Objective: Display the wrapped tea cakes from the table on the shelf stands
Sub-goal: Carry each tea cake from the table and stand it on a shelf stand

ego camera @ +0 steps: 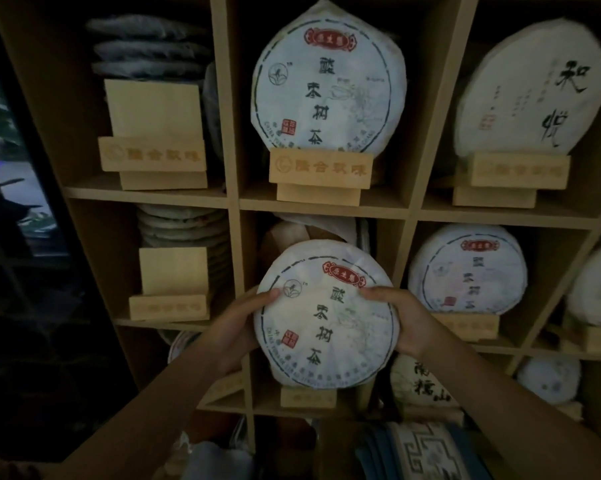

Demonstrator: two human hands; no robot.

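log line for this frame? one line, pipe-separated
phase: placing | held: tea cake, upright, both hands | left hand: grips left edge | right hand: grips right edge | target: middle-cubby stand | empty stands: left column

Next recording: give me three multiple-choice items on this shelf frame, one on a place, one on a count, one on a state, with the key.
1. Where is the held tea cake?
A. In front of the middle cubby of the second row
B. In the top left cubby
C. Lying on a table

2. How many stands in the left column show no cake on them?
A. None
B. Two
C. Four

3. How is the held cake gripped?
A. By one hand from above
B. By both hands at its sides
C. By no hand

Key:
1 A, it sits below the displayed cake, above a small wooden stand.
2 B, the upper empty stand and lower empty stand show bare backs.
3 B, the left hand and right hand curl round opposite edges.
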